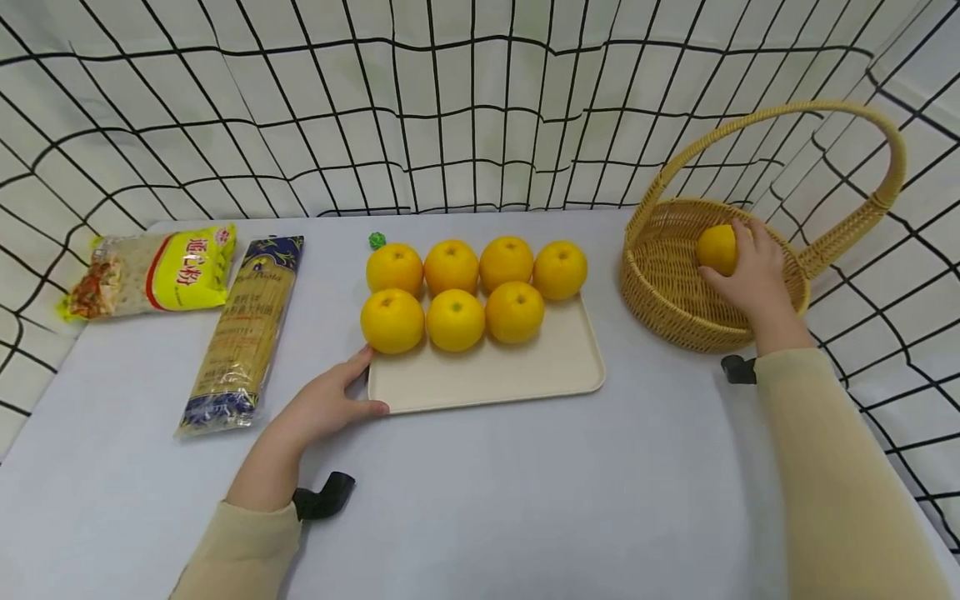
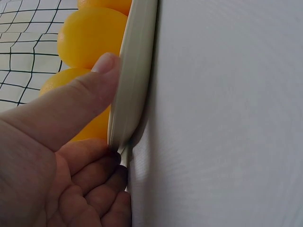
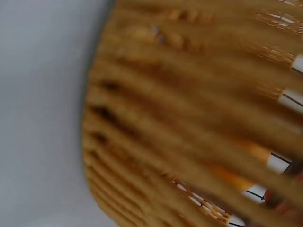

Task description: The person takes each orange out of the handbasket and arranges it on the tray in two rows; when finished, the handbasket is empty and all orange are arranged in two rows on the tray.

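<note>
Several oranges stand in two rows on a cream rectangular tray. My left hand holds the tray's near left corner, thumb along the front rim and fingers at the left side; the left wrist view shows the thumb against the rim and the other fingers curled below it. Inside the wicker basket, my right hand grips one orange above the basket floor. The right wrist view is mostly filled by the blurred basket weave, with a bit of orange showing through it.
The basket's tall handle arches over its opening. At the left lie a bag of noodles in yellow packaging and a long pack of pasta. A small green object sits behind the tray. Black wire mesh borders the table.
</note>
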{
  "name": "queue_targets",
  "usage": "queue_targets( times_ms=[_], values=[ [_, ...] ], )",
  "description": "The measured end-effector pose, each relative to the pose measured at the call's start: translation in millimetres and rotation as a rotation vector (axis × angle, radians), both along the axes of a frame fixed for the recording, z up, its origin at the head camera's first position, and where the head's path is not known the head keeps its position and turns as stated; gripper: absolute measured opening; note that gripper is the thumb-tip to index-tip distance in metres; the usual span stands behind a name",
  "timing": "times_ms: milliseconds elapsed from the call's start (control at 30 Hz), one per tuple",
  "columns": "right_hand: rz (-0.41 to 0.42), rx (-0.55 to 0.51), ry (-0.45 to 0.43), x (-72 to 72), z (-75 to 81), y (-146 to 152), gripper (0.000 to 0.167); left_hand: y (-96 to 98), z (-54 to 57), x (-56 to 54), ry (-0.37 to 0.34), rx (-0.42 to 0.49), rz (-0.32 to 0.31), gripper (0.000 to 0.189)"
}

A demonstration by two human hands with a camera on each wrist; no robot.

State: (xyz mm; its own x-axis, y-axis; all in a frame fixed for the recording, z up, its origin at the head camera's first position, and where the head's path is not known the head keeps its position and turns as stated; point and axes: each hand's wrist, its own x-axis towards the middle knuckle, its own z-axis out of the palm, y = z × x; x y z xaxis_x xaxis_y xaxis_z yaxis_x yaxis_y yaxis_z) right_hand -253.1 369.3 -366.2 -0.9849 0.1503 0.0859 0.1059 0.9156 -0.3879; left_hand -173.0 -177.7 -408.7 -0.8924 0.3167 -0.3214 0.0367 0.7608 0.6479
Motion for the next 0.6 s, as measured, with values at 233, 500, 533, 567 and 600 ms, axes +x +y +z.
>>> queue_targets(
  times_ms=[233,500,533,567,600],
  values=[
    [0.042,0.058,-0.131,-5.4,-6.1,8.7,0.090,-1.2,-8.1,5.6,0.005,0.023,0.002,0.098],
    [-0.080,0.040,-0.206,-7.0,-9.6,11.2,0.097,-3.3,-7.1,2.0,0.023,0.013,-0.004,0.097],
    [-0.095,0.038,-0.195,-7.3,-9.4,11.2,0.095,-3.5,-6.7,1.1,0.026,0.011,-0.006,0.097],
    [-0.111,0.036,-0.189,-7.4,-9.2,11.1,0.092,-3.6,-6.5,0.2,0.027,0.011,-0.006,0.097],
    [-0.125,0.033,-0.190,-7.2,-8.9,11.1,0.089,-3.6,-6.2,-0.6,0.025,0.012,-0.007,0.097]
  ],
)
